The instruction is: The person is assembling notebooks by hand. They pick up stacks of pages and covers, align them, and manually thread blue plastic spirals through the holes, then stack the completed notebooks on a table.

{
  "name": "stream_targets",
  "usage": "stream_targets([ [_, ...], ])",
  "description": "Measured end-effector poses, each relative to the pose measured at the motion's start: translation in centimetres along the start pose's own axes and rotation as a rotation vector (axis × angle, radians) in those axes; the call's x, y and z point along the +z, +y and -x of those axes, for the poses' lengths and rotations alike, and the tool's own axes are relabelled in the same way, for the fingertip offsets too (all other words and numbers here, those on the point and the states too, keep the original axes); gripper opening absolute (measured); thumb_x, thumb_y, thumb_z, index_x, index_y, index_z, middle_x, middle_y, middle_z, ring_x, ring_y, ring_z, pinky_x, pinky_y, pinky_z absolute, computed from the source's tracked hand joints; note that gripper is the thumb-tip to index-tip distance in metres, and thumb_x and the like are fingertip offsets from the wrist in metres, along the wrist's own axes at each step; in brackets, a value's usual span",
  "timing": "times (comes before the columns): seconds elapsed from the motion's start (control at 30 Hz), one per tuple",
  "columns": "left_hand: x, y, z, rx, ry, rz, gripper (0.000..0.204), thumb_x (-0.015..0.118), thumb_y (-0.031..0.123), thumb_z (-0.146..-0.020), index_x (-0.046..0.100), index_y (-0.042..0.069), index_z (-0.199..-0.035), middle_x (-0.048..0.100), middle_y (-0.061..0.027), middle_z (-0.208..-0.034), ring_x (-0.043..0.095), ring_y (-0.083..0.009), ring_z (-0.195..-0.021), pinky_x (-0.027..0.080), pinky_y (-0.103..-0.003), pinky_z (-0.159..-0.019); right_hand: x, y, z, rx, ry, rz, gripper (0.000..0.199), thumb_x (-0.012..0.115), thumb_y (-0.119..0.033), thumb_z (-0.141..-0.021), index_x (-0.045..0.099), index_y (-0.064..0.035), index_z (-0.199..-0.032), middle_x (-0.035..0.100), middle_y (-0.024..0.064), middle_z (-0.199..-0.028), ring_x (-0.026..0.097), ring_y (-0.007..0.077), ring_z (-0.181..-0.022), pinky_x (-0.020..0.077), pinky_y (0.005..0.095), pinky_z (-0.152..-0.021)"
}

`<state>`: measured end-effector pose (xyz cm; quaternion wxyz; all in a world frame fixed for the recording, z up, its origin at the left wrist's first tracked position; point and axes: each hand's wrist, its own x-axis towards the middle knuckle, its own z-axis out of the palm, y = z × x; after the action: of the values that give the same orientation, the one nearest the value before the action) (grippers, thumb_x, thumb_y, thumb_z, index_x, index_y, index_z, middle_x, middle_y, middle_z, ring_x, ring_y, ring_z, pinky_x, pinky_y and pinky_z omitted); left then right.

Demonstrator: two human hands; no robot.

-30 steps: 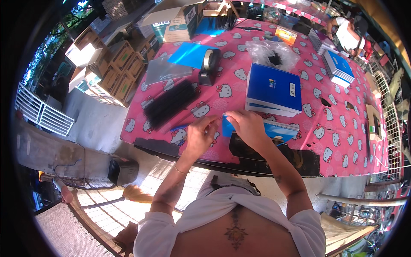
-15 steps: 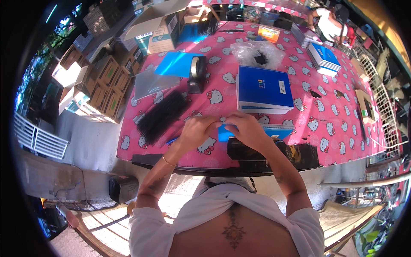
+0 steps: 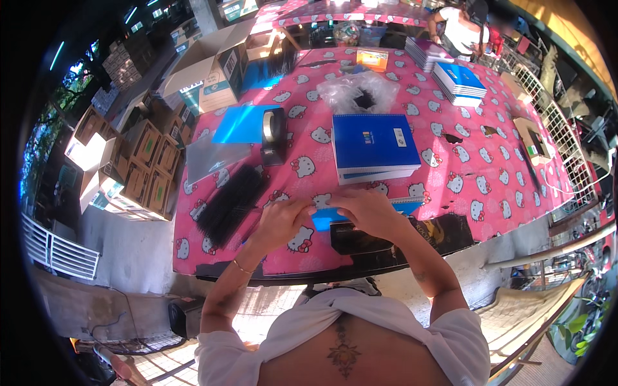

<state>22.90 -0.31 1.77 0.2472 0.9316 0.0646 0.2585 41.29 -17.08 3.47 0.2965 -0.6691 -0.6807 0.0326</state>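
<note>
Both hands meet over a blue notebook (image 3: 329, 217) that lies near the front edge of the tabletop (image 3: 489, 186), which is covered with a pink cloth printed with white cat figures. The left hand (image 3: 281, 220) has its fingers curled and pinching at the notebook's left end; the right hand (image 3: 365, 209) lies over its upper edge with fingers bent down onto it, so much of the cover is hidden and only a strip of blue shows between the two hands. How firmly either hand grips cannot be told.

Just beyond the hands sits a stack of blue spiral notebooks (image 3: 373, 147). To the left of the left hand lies a bundle of black binding combs (image 3: 230, 204), and farther back a tape dispenser (image 3: 273, 132) stands beside a blue sheet (image 3: 241, 124) and a clear plastic sheet (image 3: 212, 157). A crumpled clear bag (image 3: 360, 96) lies behind the stack. Another pile of blue notebooks (image 3: 458, 82) rests at the far right, well apart. Open cardboard boxes (image 3: 215, 71) stand off the tabletop's far left corner.
</note>
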Motion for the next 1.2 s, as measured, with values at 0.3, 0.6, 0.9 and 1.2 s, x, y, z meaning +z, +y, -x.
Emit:
stream_targets([
  [0.3, 2.3, 1.7, -1.4, -0.081, -0.023, -0.366, 0.047, 0.063, 0.039, -0.092, 0.058, 0.005, -0.124, 0.057, -0.0161, -0.123, 0.057, -0.0349, -0.109, 0.047, -0.052, -0.088, 0.6, 1.5, -0.3, 0.091, 0.027, 0.038, 0.02, 0.065, -0.021, -0.09, 0.072, -0.0181, -0.108, 0.069, 0.0122, -0.074, 0.069, 0.0327, -0.07, 0.0534, 0.0442, -0.063],
  [0.6, 5.3, 2.9, 0.6, -0.164, 0.415, -0.491, 0.066, 0.061, 0.045, -0.092, 0.05, 0.001, -0.14, 0.047, -0.0234, -0.143, 0.04, -0.0402, -0.138, 0.019, -0.066, -0.112, 0.8, 1.3, -0.1, 0.101, 0.038, 0.045, 0.019, 0.066, -0.022, -0.088, 0.073, -0.016, -0.105, 0.07, 0.0128, -0.077, 0.069, 0.0329, -0.072, 0.0537, 0.0446, -0.062],
  [0.9, 2.8, 1.8, -1.2, 0.053, 0.102, -0.402, 0.032, 0.068, 0.034, -0.088, 0.065, 0.008, -0.106, 0.062, -0.0073, -0.109, 0.059, -0.0263, -0.109, 0.033, -0.059, -0.107, -2.6, 2.4, 2.2, 0.142, -0.107, 0.074, 0.029, 0.066, -0.018, -0.089, 0.065, -0.0159, -0.117, 0.072, 0.0094, -0.091, 0.068, 0.0327, -0.084, 0.0529, 0.0451, -0.072],
  [1.2, 11.7, 2.6, 4.6, -0.222, 0.075, -0.483, 0.083, 0.042, 0.056, -0.098, 0.029, -0.007, -0.149, 0.022, -0.0292, -0.158, 0.016, -0.0476, -0.148, 0.006, -0.068, -0.114, -1.0, 3.9, 1.7, 0.028, 0.017, 0.08, 0.023, 0.065, -0.02, -0.089, 0.067, -0.0168, -0.112, 0.07, 0.0096, -0.079, 0.069, 0.0318, -0.072, 0.053, 0.0454, -0.063],
])
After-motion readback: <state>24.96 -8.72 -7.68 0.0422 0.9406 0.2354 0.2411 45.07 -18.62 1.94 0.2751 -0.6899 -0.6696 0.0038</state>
